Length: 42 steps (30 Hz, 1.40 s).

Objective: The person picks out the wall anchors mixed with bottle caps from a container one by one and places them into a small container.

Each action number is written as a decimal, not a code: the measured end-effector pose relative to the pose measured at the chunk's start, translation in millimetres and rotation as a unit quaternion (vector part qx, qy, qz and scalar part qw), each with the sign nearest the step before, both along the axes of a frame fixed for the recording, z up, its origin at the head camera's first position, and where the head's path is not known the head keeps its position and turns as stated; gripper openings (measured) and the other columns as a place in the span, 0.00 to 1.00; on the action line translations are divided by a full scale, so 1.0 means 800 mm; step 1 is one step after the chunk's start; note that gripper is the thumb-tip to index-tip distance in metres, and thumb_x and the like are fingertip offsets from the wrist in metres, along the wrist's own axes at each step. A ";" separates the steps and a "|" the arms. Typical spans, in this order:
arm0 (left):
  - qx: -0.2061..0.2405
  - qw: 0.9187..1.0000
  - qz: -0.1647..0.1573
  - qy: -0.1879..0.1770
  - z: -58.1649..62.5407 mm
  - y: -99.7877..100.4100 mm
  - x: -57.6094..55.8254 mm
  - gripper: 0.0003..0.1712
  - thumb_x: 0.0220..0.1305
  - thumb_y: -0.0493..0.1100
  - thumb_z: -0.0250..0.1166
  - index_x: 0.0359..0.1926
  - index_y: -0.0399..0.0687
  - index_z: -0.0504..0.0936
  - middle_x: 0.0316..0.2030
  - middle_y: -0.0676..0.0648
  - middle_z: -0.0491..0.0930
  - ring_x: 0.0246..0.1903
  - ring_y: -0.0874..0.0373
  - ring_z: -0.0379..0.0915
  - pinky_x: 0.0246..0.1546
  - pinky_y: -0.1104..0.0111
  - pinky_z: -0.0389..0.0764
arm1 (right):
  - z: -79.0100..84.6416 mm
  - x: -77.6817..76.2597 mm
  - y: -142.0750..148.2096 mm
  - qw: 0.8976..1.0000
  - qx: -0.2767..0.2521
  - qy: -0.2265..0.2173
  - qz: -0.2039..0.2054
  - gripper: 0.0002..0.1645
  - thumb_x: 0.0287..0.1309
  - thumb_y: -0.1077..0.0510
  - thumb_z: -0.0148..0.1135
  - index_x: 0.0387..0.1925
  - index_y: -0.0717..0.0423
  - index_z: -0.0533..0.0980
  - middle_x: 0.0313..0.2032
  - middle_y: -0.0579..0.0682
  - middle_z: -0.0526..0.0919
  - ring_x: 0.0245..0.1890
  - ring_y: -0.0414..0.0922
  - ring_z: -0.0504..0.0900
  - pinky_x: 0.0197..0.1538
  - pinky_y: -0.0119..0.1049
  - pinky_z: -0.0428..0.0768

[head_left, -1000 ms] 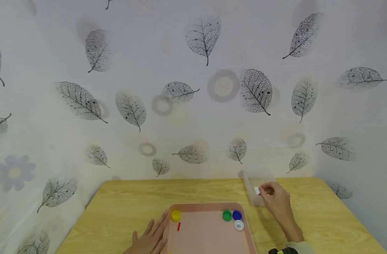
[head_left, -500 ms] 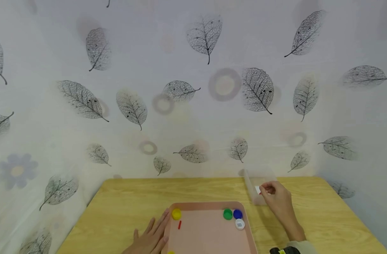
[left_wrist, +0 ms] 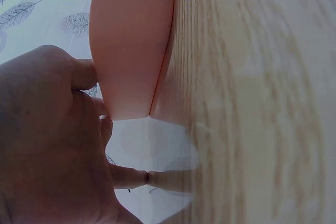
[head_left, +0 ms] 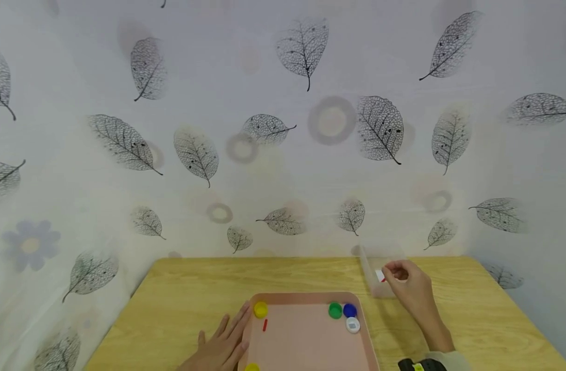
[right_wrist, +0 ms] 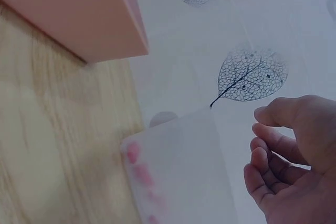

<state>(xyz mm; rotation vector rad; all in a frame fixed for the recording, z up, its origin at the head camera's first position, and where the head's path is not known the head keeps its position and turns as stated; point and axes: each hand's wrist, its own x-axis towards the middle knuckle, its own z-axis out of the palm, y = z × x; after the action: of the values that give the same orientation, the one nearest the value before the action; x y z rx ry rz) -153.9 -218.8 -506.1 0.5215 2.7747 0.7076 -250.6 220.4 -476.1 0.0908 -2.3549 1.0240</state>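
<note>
In the head view my left hand (head_left: 222, 345) lies spread along the left side of a pink tray (head_left: 311, 298), its fingers against the outer wall. The left wrist view shows those fingertips at the tray wall (left_wrist: 131, 45). My right hand (head_left: 410, 286) hovers at a translucent plastic box (head_left: 368, 278) behind the tray's right side, fingers loosely curled. In the right wrist view its thumb and index finger stand slightly apart with nothing visible between them. Just below those fingertips a small red piece (head_left: 383, 280) shows against a white patch in the box.
A yellow cap (head_left: 261, 309) and a red stick (head_left: 265, 325) lie in the tray's far left. Green (head_left: 335, 310), blue (head_left: 350, 310) and white (head_left: 353, 325) caps sit far right. Another yellow cap (head_left: 252, 367) is at the lower edge. A leaf-patterned wall covering stands behind the table.
The head view has shifted slightly, so everything appears a little further right and higher. Both hands keep nearly the same places at the tray and the box.
</note>
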 end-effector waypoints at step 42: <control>-0.014 0.999 0.020 -0.027 -0.001 0.002 -0.004 0.36 0.71 0.68 0.32 0.74 0.69 0.37 0.74 0.57 0.38 0.69 0.34 0.40 0.40 0.20 0.31 | 0.050 0.044 -0.096 0.978 -0.070 -0.027 0.194 0.06 0.56 0.53 0.67 0.35 0.46 0.79 0.30 0.40 0.77 0.30 0.39 0.73 0.36 0.32 0.75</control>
<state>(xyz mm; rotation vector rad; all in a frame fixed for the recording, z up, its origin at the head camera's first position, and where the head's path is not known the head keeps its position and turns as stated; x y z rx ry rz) -156.8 -217.3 -506.7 0.4355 2.7474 0.6789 -215.0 143.7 -436.0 0.4902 -2.3560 1.3870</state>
